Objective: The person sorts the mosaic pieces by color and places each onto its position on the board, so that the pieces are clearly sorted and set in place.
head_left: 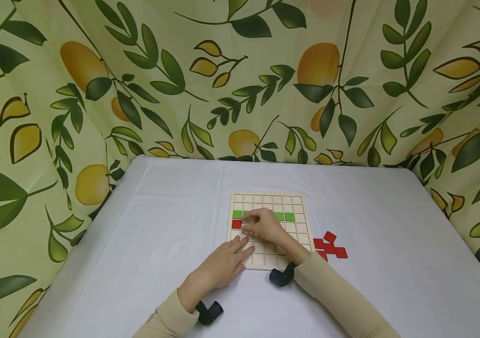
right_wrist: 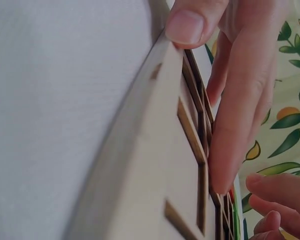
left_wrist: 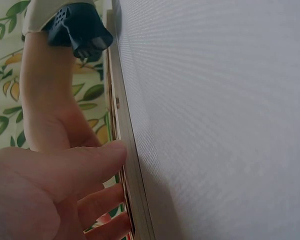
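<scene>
A light wooden grid board [head_left: 258, 260] lies on the table, with a row of green tiles [head_left: 289, 217] set across it. Below that row's left end sits a red tile [head_left: 236, 224]. My right hand [head_left: 262, 225] reaches over the board, its bent index finger and thumb right beside this red tile with a small gap between their tips; I cannot tell whether they hold a tile. My left hand [head_left: 223, 263] rests at the board's near left corner, fingers extended onto it. In the left wrist view its thumb [left_wrist: 105, 155] touches the board's side edge.
Several loose red tiles [head_left: 329, 249] lie in a cluster just right of the board, some overlapping. A white cloth [head_left: 172, 202] covers the table. Behind it hangs a curtain [head_left: 265, 108] with a fruit and leaf print. Each wrist carries a black camera [head_left: 210, 313].
</scene>
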A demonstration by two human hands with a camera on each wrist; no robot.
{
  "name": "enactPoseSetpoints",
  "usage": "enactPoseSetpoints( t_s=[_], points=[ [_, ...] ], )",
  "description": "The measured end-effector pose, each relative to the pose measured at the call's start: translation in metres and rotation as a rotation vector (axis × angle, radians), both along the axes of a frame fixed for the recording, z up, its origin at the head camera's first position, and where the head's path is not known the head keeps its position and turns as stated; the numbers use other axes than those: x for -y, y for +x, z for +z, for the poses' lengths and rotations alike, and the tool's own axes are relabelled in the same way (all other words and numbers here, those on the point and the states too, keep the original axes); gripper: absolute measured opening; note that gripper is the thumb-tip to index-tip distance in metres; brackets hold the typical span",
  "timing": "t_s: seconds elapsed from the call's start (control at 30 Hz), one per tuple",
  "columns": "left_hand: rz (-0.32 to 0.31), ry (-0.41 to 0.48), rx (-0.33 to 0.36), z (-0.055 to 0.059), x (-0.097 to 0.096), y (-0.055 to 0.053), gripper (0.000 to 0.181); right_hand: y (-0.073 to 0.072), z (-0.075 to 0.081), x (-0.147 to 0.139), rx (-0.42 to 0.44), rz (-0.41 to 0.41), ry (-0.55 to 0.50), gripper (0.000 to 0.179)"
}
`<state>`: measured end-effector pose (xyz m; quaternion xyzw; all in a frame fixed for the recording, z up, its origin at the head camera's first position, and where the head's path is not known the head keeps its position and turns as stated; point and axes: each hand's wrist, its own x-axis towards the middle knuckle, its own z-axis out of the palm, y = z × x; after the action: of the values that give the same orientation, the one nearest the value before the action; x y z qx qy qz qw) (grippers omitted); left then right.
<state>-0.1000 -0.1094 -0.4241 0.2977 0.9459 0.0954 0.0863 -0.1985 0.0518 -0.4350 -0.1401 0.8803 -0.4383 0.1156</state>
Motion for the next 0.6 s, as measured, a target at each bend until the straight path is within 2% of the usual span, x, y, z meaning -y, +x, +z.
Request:
enactPoseSetpoints(
  t_s=[0.33, 0.6],
  points=[
    [0.008, 0.012, 0.006, 0.001, 0.000, 0.001, 0.046, 0.006, 0.004, -0.011, -0.005, 0.019, -0.033, 0.020],
    [0.014, 0.010, 0.018, 0.003, -0.001, 0.001, 0.046, 0.012, 0.003, -0.024, 0.007, 0.025, -0.101, 0.021]
  ],
)
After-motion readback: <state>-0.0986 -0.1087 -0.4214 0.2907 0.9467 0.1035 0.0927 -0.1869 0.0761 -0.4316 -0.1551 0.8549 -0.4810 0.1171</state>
